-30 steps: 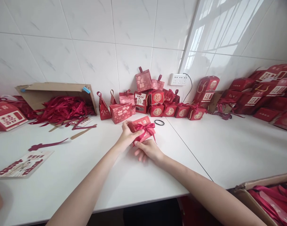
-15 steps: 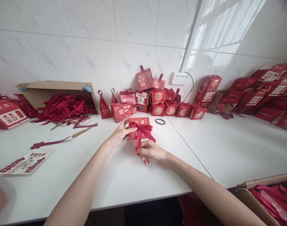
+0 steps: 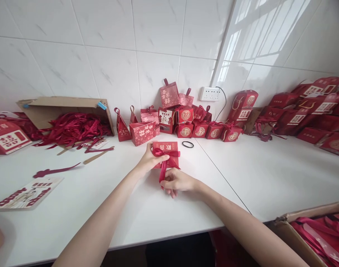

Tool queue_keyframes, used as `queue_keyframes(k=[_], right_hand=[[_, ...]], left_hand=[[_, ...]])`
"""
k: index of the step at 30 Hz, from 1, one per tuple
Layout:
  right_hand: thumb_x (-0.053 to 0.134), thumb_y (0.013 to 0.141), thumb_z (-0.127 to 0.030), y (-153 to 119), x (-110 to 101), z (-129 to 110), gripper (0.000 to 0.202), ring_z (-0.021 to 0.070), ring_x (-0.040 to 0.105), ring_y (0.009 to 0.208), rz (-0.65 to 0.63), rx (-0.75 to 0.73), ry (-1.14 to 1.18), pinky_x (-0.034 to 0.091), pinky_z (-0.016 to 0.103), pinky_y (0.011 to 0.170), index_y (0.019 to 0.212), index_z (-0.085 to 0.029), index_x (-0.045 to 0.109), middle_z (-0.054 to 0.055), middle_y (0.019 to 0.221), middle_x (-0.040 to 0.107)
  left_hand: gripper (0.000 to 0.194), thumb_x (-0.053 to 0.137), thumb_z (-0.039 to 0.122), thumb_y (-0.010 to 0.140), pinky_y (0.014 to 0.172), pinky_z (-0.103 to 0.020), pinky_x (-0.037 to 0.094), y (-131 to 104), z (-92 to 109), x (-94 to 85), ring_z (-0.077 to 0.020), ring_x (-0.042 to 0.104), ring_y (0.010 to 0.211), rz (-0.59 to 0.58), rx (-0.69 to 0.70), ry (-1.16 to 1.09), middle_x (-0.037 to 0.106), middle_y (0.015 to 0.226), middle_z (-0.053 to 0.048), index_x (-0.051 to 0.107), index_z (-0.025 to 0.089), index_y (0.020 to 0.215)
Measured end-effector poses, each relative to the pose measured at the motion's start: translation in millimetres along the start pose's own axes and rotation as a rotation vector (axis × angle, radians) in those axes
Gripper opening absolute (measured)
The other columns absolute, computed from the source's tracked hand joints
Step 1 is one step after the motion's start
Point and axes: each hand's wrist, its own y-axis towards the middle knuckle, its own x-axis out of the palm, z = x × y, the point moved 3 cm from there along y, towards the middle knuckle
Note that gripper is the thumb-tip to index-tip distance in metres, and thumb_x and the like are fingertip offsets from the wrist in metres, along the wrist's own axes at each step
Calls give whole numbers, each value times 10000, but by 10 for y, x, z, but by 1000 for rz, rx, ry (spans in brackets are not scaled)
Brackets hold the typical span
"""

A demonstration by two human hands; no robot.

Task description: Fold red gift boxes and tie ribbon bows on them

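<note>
A small red gift box (image 3: pixel 173 146) with gold lettering lies on the white table (image 3: pixel 136 226). Across its top sits a bow of dark red satin ribbon (image 3: pixel 173 153). My left hand (image 3: pixel 149 157) grips the box by its left side, its thumb pressed on the knot of the bow. Just in front of the box, my right hand (image 3: pixel 176 181) pinches a hanging tail of the ribbon between thumb and fingers. A black elastic band (image 3: pixel 187 144) lies to the right of the box.
Finished-looking red boxes (image 3: pixel 185 130) stand in a row at the wall. Left, a tipped cardboard box (image 3: pixel 63 101) spills ribbons (image 3: pixel 75 128); a printed card (image 3: pixel 27 194) lies nearer. An open carton (image 3: pixel 305 213) holds ribbon at lower right. More red boxes (image 3: pixel 305 107) pile up far right.
My left thumb has shifted right onto the middle of the bow. My right hand has drawn the ribbon tail slightly down and left. The view has shifted a little.
</note>
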Motion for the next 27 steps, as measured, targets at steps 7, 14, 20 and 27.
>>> queue_keyframes(k=[7,14,20,27], right_hand=[[538,770,-157,-6,-17,5,155,63,552,395,-52,13,-46,436,159,388,616,-147,537,-48,546,563],[672,734,-412,-105,-148,-23,284,73,576,411,-242,142,-62,427,160,346,797,-136,654,-16,662,628],[579,609,-781,-289,-656,-21,678,57,403,271,-137,28,41,277,188,257,678,-110,643,-46,439,492],[655,656,-662,-139,-682,-45,528,85,492,373,699,-274,110,366,185,326,611,-202,399,-54,470,490]], left_hand=[[631,812,257,536,825,-356,519,1,-1,-1,-189,630,913,18,4,16,598,921,12,387,219,1002],[636,819,257,530,874,-396,511,-6,13,6,-213,630,972,31,-1,-14,608,987,-12,398,215,1005],[645,832,248,528,867,-402,515,-9,28,12,-212,643,950,9,-15,-30,630,963,-10,396,217,1002],[645,822,258,553,865,-408,507,-24,23,49,-224,637,965,-31,-21,21,616,978,-22,377,219,1019]])
